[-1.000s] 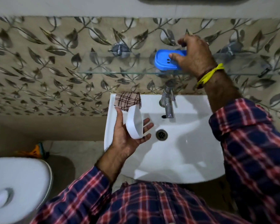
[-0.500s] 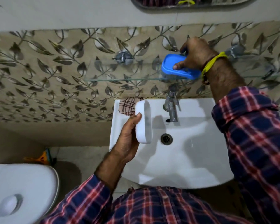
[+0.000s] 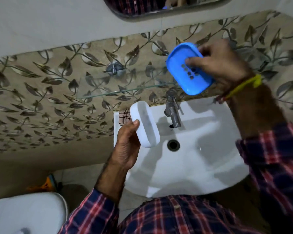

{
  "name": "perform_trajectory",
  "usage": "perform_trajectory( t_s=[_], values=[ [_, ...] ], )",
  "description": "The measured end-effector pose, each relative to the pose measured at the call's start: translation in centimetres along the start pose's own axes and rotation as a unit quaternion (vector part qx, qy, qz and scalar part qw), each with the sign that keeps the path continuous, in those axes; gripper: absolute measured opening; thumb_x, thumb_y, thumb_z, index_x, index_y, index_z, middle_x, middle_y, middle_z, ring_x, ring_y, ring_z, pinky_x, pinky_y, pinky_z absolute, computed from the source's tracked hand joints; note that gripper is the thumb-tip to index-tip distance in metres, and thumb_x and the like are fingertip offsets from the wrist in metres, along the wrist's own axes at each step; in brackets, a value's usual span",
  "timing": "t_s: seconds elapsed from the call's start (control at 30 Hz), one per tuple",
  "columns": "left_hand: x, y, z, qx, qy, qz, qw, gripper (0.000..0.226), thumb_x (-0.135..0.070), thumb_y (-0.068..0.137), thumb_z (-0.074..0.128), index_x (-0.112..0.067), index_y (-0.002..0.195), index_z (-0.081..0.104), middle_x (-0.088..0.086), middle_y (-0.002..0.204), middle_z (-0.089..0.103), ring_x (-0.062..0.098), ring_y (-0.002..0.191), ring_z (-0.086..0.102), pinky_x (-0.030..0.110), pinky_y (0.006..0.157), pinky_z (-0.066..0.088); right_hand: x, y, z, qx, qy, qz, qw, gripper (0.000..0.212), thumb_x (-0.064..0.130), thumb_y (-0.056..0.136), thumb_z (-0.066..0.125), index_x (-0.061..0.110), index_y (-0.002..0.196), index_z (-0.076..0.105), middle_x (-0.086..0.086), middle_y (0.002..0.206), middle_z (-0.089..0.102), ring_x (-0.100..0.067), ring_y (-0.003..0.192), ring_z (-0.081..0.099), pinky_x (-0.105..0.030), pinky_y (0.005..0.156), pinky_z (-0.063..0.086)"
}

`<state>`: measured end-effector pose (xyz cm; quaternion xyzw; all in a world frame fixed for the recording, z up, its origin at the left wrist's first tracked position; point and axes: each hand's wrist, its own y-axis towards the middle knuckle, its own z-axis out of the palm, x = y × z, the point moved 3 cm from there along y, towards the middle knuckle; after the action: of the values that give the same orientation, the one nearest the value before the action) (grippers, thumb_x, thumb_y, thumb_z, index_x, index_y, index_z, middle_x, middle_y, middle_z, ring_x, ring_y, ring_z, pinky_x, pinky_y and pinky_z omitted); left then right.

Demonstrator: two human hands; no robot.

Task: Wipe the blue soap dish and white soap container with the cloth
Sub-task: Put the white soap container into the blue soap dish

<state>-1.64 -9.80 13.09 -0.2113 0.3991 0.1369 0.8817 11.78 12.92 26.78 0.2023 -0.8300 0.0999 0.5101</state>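
Both soap holders in hand over the wash basin [image 3: 193,169], cloth parked on the rim.

Right hand [image 3: 222,65] grips blue soap dish [image 3: 179,65], tilted, drain holes facing camera, thumb pressed inside, held in front of the glass shelf [image 3: 122,91] and above the tap [image 3: 173,112]. Left hand [image 3: 127,146] closed around white soap container [image 3: 145,124], held on edge over basin's left side. Checked cloth [image 3: 123,117] lies on back-left rim, partly hidden behind the container.

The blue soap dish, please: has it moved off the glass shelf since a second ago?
Yes. The right hand has lifted the blue soap dish clear of the glass shelf.
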Motion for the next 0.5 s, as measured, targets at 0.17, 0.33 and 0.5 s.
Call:
perform_trajectory(
  t_s=[0.17, 0.33, 0.5],
  values=[
    [-0.1, -0.3, 0.3, -0.024, 0.069, 0.01, 0.997, 0.077, -0.032, 0.071, 0.073, -0.001, 0.139, 0.055, 0.018, 0.128, 0.059, 0.028, 0.117, 0.057, 0.045, 0.102, 0.047, -4.9, -8.5, 4.3, 0.129, 0.412, 0.208, 0.878, 0.028, -0.001, 0.097, 0.045, -0.009, 0.119, 0.06, -0.026, 0.112, 0.069, -0.037, 0.103, 0.069, -0.05, 0.086, 0.059],
    [0.8, -0.6, -0.2, -0.047, 0.168, 0.029, 0.984, 0.054, -0.018, 0.082, 0.068, -0.003, 0.133, 0.06, 0.013, 0.119, 0.066, 0.021, 0.1, 0.066, 0.031, 0.074, 0.059, -9.4, -13.0, 7.0, 0.204, 0.514, 0.288, 0.782, 0.049, 0.037, 0.093, 0.048, 0.009, 0.13, 0.061, -0.012, 0.123, 0.07, -0.026, 0.109, 0.069, -0.045, 0.099, 0.052],
    [1.4, -1.1, 0.2, -0.042, 0.239, 0.038, 0.969, 0.05, -0.018, 0.078, 0.073, -0.001, 0.124, 0.062, -0.004, 0.098, 0.076, 0.01, 0.085, 0.073, 0.025, 0.063, 0.057, -11.9, -14.5, 8.6, 0.229, 0.597, 0.298, 0.709, 0.05, 0.044, 0.101, 0.036, 0.014, 0.125, 0.067, -0.012, 0.129, 0.067, -0.03, 0.116, 0.064, -0.047, 0.098, 0.052]
  ],
)
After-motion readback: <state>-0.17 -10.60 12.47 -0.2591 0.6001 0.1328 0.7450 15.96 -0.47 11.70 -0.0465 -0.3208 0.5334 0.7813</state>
